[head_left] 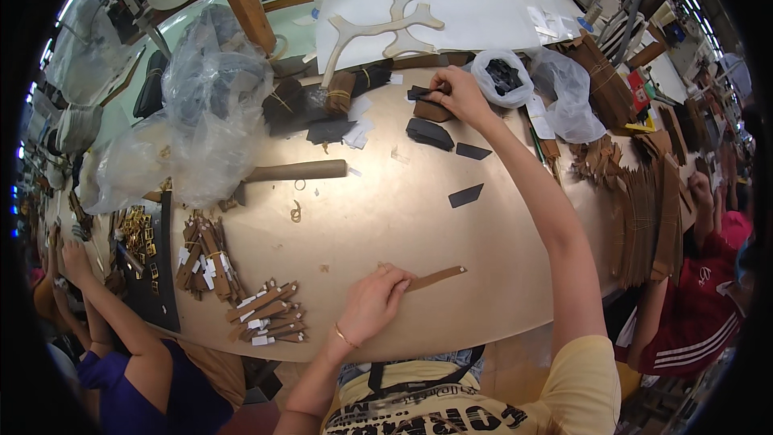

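Note:
My left hand [374, 302] rests near the front edge of the tan worktable [386, 209], fingers pressed down on one end of a thin brown leather strip [439, 277]. My right hand [460, 95] reaches far across the table and pinches a small black piece [419, 93] above a brown leather piece [432, 111]. A stack of black pieces [429, 134] lies just below that hand, and two loose black pieces [465, 195] lie nearer the middle.
Clear plastic bags [201, 121], a wooden mallet handle [294, 171], bundles of brown straps [266, 314], metal buckles [138, 234], stacked brown pieces [644, 217] at right, white paper with a cutout pattern [386, 24]. Other people work at lower left [121, 338] and at right [700, 306].

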Tool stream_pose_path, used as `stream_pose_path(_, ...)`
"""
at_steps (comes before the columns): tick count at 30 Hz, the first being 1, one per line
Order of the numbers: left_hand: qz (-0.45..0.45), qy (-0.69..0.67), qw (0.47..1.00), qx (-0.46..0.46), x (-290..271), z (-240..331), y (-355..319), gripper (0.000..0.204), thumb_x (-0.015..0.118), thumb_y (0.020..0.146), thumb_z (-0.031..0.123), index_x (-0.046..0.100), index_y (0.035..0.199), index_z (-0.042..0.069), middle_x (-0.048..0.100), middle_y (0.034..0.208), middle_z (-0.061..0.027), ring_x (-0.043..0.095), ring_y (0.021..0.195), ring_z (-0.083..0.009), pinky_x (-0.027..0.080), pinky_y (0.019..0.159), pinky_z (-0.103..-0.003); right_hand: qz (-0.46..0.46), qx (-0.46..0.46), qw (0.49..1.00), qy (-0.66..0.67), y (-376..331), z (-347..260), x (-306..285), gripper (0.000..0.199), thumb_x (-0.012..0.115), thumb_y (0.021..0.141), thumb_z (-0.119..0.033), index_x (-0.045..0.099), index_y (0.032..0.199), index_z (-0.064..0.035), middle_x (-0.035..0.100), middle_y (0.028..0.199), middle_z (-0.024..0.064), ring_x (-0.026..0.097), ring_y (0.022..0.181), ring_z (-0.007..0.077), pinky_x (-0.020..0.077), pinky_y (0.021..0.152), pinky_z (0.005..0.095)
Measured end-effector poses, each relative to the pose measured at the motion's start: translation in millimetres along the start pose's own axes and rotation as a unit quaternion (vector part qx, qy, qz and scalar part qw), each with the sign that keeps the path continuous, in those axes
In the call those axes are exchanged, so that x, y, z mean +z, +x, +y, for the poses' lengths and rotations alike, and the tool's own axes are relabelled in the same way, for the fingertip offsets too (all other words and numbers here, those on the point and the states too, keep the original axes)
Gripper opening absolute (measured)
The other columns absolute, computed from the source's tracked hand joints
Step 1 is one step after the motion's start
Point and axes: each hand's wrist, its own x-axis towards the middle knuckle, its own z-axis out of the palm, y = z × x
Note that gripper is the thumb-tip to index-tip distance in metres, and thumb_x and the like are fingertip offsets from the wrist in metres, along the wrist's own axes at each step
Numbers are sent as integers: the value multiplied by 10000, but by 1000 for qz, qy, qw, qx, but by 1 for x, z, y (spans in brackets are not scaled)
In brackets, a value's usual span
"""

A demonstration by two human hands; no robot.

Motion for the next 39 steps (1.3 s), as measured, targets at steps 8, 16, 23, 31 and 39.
stream_pose_path(8, 6, 7, 1000, 19, 0, -2, 1, 145, 590, 927, 88, 707, 1010, 60, 648, 868, -110, 627, 763, -291, 509, 721, -375, -67, -26, 994, -87, 8, -7, -16, 217, 800, 778, -203, 727, 907, -45, 720, 872, 125, 661, 856, 315, 515, 755, 400)
stream_pose_path(16, -8, 16, 1000, 10, 0, -2, 0, 147, 574, 941, 109, 699, 1013, 78, 654, 897, -95, 639, 808, -286, 517, 733, -378, -179, 14, 981, -66, 23, -1, -27, 270, 710, 822, -150, 735, 1056, -19, 736, 954, 185, 709, 874, 303, 548, 802, 373)
stream_pose_path(23, 11, 19, 999, 28, 3, -4, -1, 139, 585, 932, 104, 701, 1005, 80, 655, 869, -95, 640, 778, -290, 516, 709, -381, -222, 115, 966, 64, 31, 9, -40, 325, 638, 877, -106, 695, 1172, 17, 740, 1038, 157, 698, 920, 235, 541, 848, 339)
stream_pose_path(31, 21, 14, 999, 21, 5, -4, 0, 131, 594, 925, 93, 706, 990, 77, 650, 845, -100, 635, 745, -290, 509, 681, -377, -248, 138, 957, 59, 27, 3, -43, 336, 606, 922, -82, 660, 1232, 36, 722, 1107, 151, 670, 1008, 204, 512, 906, 324)
stream_pose_path(39, 28, -3, 999, 16, 7, -5, 0, 154, 607, 913, 61, 726, 1009, 70, 631, 808, -102, 607, 672, -258, 491, 648, -351, -278, 111, 937, 178, -1, -20, -57, 266, 708, 888, -82, 720, 1148, -28, 734, 1017, 79, 663, 951, 157, 503, 881, 285)
